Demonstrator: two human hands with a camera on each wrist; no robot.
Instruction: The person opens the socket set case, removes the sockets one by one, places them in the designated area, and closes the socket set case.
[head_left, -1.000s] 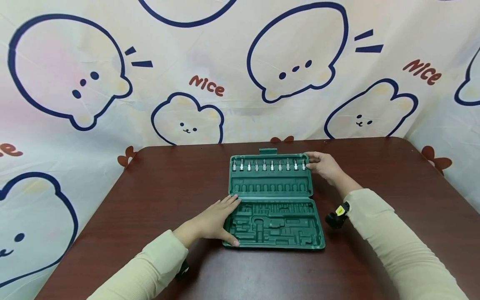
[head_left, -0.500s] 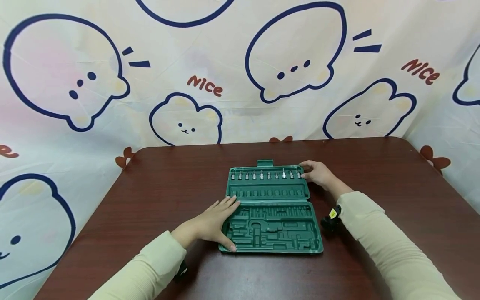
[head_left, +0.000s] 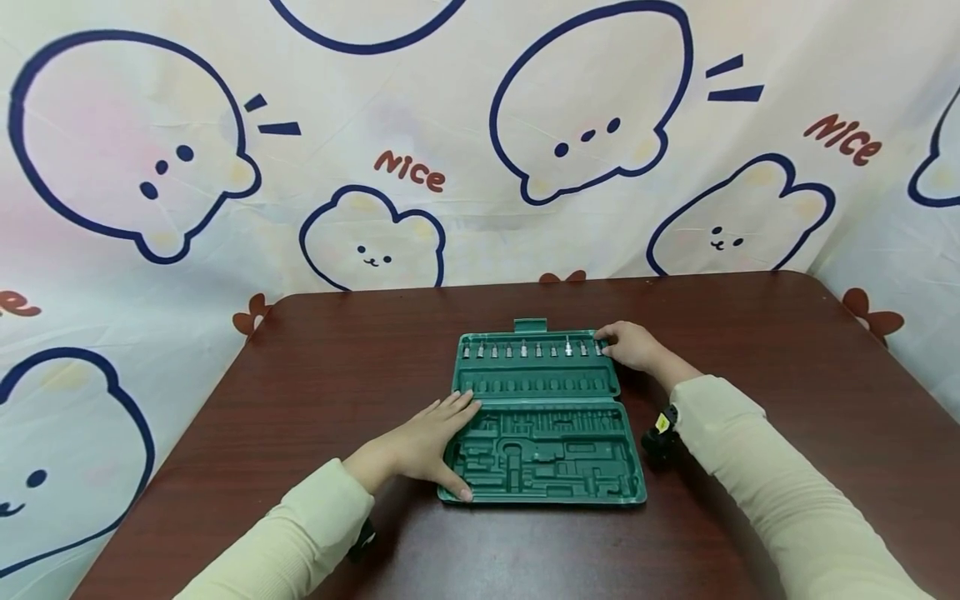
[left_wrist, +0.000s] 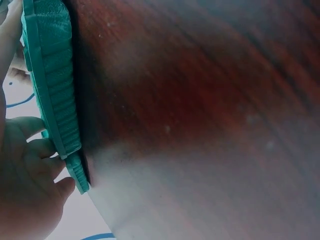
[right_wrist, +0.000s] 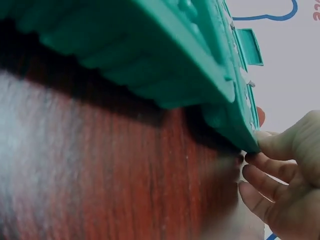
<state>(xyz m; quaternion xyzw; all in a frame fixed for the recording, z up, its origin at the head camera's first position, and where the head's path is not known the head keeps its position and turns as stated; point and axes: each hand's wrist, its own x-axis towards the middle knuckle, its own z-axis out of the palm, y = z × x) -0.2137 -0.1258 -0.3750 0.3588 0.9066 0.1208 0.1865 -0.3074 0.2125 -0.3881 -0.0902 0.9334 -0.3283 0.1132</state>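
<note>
A green plastic bit case (head_left: 543, 450) lies unfolded on the table, its lid half on the far side. Along the lid's far edge runs a row of small silver bits (head_left: 523, 350); the near half shows only moulded recesses. My left hand (head_left: 427, 442) rests on the case's left side with fingers spread, thumb at the near left corner. At the far right corner of the lid, my right hand (head_left: 636, 346) pinches the edge. The right wrist view shows the thumb (right_wrist: 275, 145) against that corner, the other fingers bent below it.
The brown wooden table (head_left: 337, 350) extends around the case on all sides. Behind it hangs a pale cloth (head_left: 480, 225) printed with cartoon bears. A green latch tab (head_left: 530, 325) sticks out from the lid's far edge.
Over the first half second the lid half came down flatter and the case shifted slightly toward me and left. Since then the right hand's fingers have slid a little left at the corner.
</note>
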